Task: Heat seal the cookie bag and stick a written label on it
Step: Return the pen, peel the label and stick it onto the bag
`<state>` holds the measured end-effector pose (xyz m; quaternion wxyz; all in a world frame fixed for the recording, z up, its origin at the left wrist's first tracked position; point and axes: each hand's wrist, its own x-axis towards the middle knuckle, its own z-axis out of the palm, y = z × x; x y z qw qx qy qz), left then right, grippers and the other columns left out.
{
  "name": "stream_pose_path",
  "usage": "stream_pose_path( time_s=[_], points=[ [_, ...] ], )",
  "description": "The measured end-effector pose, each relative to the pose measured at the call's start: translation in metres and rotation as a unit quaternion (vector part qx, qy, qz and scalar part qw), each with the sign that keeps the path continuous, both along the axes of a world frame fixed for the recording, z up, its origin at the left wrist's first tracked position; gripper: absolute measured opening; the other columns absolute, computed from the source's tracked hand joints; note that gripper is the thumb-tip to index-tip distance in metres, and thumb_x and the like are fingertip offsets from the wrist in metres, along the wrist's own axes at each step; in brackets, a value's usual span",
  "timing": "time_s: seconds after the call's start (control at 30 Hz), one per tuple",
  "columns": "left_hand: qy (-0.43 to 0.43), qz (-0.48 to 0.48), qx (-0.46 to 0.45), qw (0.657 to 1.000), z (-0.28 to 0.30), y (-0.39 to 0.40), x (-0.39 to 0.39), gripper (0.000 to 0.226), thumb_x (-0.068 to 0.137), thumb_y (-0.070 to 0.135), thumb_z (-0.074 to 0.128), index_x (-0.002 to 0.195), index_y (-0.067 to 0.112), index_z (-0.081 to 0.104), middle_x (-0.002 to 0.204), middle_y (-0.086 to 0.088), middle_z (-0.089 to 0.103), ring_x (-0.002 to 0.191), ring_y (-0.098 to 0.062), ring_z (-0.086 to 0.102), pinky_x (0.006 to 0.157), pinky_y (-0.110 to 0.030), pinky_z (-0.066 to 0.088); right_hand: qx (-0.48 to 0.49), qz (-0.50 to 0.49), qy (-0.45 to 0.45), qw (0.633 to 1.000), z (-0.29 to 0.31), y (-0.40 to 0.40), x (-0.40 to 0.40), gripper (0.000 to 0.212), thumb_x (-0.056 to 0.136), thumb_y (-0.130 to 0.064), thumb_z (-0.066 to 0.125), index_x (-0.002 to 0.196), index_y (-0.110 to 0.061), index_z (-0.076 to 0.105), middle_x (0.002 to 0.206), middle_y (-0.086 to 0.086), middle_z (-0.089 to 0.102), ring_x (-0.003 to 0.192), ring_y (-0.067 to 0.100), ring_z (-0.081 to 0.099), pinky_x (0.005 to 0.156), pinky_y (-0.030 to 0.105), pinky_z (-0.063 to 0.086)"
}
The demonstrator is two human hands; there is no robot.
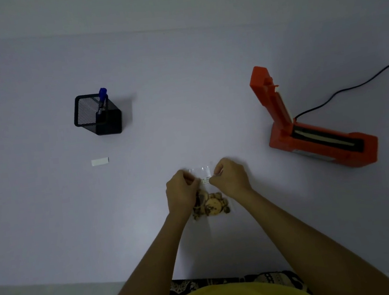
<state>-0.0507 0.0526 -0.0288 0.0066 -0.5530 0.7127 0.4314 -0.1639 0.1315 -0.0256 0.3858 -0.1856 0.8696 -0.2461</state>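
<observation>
Clear plastic cookie bag point(209, 204) lies on the table point(182, 99), both hands, left hand point(181, 193) and right hand point(230, 179), pinching its open top shut, so next it must go right to the open orange sealer point(315, 131).

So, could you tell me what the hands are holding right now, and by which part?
Both hold the clear cookie bag by its top: left hand pinches the top left edge, right hand the top right.
</observation>
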Motion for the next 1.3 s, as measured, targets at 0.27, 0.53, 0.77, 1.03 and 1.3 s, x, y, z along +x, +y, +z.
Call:
stream_pose_path(
  time_s=[0.27,0.53,0.77,1.03,1.3],
  points=[
    [0.024,-0.022,0.003,0.999,-0.004,-0.002,0.004,0.019,0.082,0.029,0.071,0.087,0.013,0.061,0.074,0.005,0.062,0.067,-0.007,0.058,0.057,-0.011,0.039,-0.014,-0.014,-0.007,1.000,-0.003,0.001,-0.001,0.026,0.074,-0.022,0.076,0.082,-0.011,0.054,0.075,0.000,0.058,0.065,0.015,0.053,0.059,0.030,0.047],
    [0.022,-0.032,0.013,0.999,-0.006,-0.008,0.006,0.026,0.078,0.027,0.076,0.089,0.011,0.059,0.074,0.006,0.058,0.065,-0.004,0.054,0.056,-0.010,0.038,-0.030,0.006,-0.023,0.999,-0.006,0.007,-0.011,0.018,0.080,-0.014,0.074,0.082,-0.011,0.057,0.075,-0.001,0.059,0.071,0.016,0.057,0.058,0.019,0.043],
    [0.014,-0.045,0.018,0.999,-0.005,-0.012,0.007,0.025,0.077,0.025,0.077,0.089,0.011,0.060,0.075,0.004,0.060,0.066,-0.005,0.054,0.056,-0.009,0.038,-0.028,0.027,-0.031,0.999,-0.004,0.009,-0.012,0.023,0.075,-0.011,0.078,0.086,-0.009,0.057,0.076,-0.001,0.058,0.068,0.014,0.053,0.054,0.017,0.040],
    [0.000,-0.049,0.008,0.999,-0.007,-0.011,0.005,0.014,0.082,0.017,0.069,0.090,0.010,0.061,0.081,0.003,0.060,0.066,0.000,0.050,0.054,-0.008,0.035,-0.028,0.017,-0.019,0.999,-0.004,0.007,-0.012,0.023,0.078,-0.015,0.077,0.080,-0.011,0.055,0.076,-0.001,0.058,0.066,0.013,0.052,0.052,0.016,0.039],
    [0.012,-0.097,-0.066,0.993,-0.002,0.000,0.013,0.008,0.089,0.020,0.060,0.092,0.013,0.058,0.085,0.000,0.061,0.076,-0.013,0.057,0.063,-0.020,0.047,-0.059,0.013,-0.018,0.998,-0.002,0.012,-0.007,0.008,0.085,-0.013,0.066,0.088,-0.010,0.059,0.076,-0.001,0.062,0.066,0.013,0.057,0.054,0.017,0.042]
  ],
)
